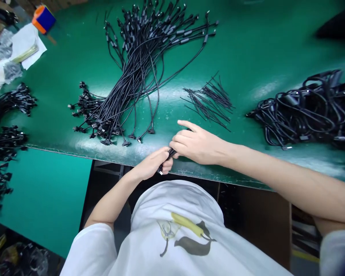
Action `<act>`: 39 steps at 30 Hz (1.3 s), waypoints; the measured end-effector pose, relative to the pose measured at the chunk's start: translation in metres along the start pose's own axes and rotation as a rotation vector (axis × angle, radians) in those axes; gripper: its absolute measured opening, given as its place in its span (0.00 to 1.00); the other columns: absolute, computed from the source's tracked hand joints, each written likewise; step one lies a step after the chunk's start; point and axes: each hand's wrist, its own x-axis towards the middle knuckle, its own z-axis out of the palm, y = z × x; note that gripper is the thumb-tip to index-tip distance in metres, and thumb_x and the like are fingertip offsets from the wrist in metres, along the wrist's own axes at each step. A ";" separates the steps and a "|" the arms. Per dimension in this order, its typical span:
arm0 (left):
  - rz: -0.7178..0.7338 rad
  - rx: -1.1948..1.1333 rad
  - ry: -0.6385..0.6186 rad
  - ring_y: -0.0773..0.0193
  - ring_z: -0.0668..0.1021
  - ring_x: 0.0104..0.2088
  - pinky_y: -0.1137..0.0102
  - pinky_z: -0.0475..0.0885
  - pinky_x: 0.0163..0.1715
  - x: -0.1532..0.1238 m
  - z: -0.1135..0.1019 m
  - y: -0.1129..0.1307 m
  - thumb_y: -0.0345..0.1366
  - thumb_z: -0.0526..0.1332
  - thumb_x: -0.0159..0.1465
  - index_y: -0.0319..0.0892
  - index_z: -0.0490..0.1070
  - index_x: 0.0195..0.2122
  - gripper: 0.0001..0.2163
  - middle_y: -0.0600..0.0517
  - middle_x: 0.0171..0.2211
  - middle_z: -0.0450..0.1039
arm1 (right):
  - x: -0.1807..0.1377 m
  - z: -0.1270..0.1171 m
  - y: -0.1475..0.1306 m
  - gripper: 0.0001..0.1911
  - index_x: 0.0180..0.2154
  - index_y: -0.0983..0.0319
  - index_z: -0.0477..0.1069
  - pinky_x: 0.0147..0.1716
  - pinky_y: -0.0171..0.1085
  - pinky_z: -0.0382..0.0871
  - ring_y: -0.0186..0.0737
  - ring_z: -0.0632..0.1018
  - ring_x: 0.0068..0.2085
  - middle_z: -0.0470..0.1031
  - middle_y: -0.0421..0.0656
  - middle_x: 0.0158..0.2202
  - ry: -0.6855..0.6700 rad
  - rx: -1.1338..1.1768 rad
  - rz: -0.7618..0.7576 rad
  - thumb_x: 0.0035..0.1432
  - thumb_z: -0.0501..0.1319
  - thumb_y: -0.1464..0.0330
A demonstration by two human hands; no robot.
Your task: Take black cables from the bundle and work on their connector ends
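A folded black cable [171, 153] is held between my two hands at the table's front edge, one metal plug end showing below. My left hand [155, 161] is closed round its lower part. Fingers of my right hand [194, 142] wrap its upper part, with the index finger stretched out to the left. Most of the cable is hidden by the fingers. Just beyond my right hand lies a loose bunch of thin black ties [209, 99]. A large heap of black cables [129, 76] with plugs at both ends spreads across the table ahead.
Coiled black cables [304, 109] are piled at the right. More cable bundles [8, 122] lie at the far left, near papers and plastic bags [20, 50]. An orange and blue block [43, 19] stands at the back left of the green table [247, 46].
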 end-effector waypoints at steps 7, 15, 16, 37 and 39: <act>0.075 0.519 -0.012 0.64 0.72 0.32 0.70 0.66 0.36 -0.001 -0.002 0.005 0.42 0.56 0.66 0.40 0.71 0.33 0.11 0.50 0.30 0.70 | -0.018 0.003 -0.016 0.15 0.39 0.62 0.73 0.61 0.52 0.55 0.39 0.69 0.36 0.71 0.43 0.33 -0.033 -0.063 0.030 0.67 0.48 0.71; 0.171 0.692 0.138 0.65 0.66 0.25 0.71 0.62 0.31 0.008 0.009 0.001 0.40 0.54 0.67 0.43 0.67 0.27 0.12 0.54 0.24 0.64 | -0.023 0.003 -0.013 0.18 0.40 0.61 0.74 0.60 0.53 0.56 0.40 0.68 0.37 0.72 0.43 0.33 0.002 -0.052 0.095 0.66 0.46 0.74; 0.122 0.618 0.061 0.66 0.66 0.25 0.71 0.62 0.30 0.008 0.008 0.002 0.43 0.53 0.68 0.42 0.67 0.27 0.15 0.53 0.24 0.64 | -0.025 0.001 -0.013 0.17 0.42 0.60 0.73 0.60 0.53 0.56 0.40 0.69 0.37 0.72 0.43 0.34 -0.009 -0.021 0.100 0.66 0.46 0.73; 0.122 0.807 0.285 0.64 0.68 0.25 0.70 0.60 0.29 0.009 -0.008 -0.030 0.41 0.56 0.66 0.43 0.69 0.39 0.08 0.54 0.25 0.66 | -0.068 0.016 -0.017 0.16 0.48 0.64 0.70 0.49 0.41 0.68 0.42 0.75 0.46 0.75 0.49 0.44 0.213 0.115 0.572 0.67 0.54 0.60; 0.103 0.545 0.313 0.68 0.64 0.22 0.72 0.59 0.25 0.012 -0.012 -0.028 0.45 0.57 0.66 0.42 0.69 0.37 0.11 0.57 0.22 0.61 | -0.091 0.015 -0.001 0.13 0.44 0.64 0.71 0.37 0.38 0.70 0.40 0.75 0.38 0.74 0.48 0.40 0.278 0.068 0.930 0.65 0.56 0.61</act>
